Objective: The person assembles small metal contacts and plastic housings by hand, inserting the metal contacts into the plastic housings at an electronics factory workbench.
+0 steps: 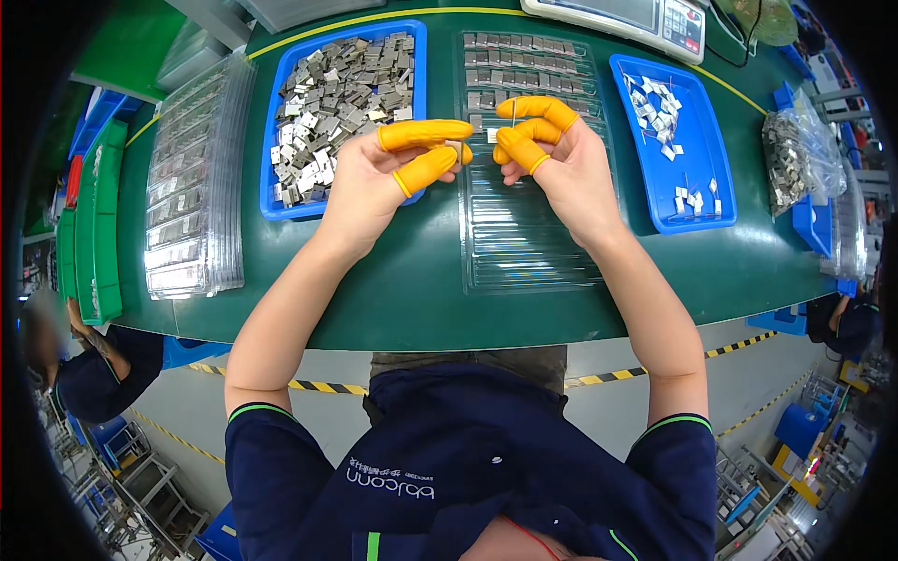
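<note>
My left hand (379,173), in yellow finger cots, is closed in a pinch on a small metal piece (455,147), mostly covered by the fingers. Facing it, my right hand (569,159) pinches a small white block with a thin wire lead (492,136). The two parts are close but apart. Below both hands lies a clear plastic tray (510,224), its far slots filled with rows of grey metal pieces. To the left, a blue bin (269,201) is heaped with loose metal pieces. A blue tray (673,168) on the right bears small white blocks with leads.
Stacked clear trays (195,187) stand at the left, beside green bins (105,224). A scale (627,23) sits at the far right. A bag of metal pieces (786,164) lies at the right edge. Other people are at both sides.
</note>
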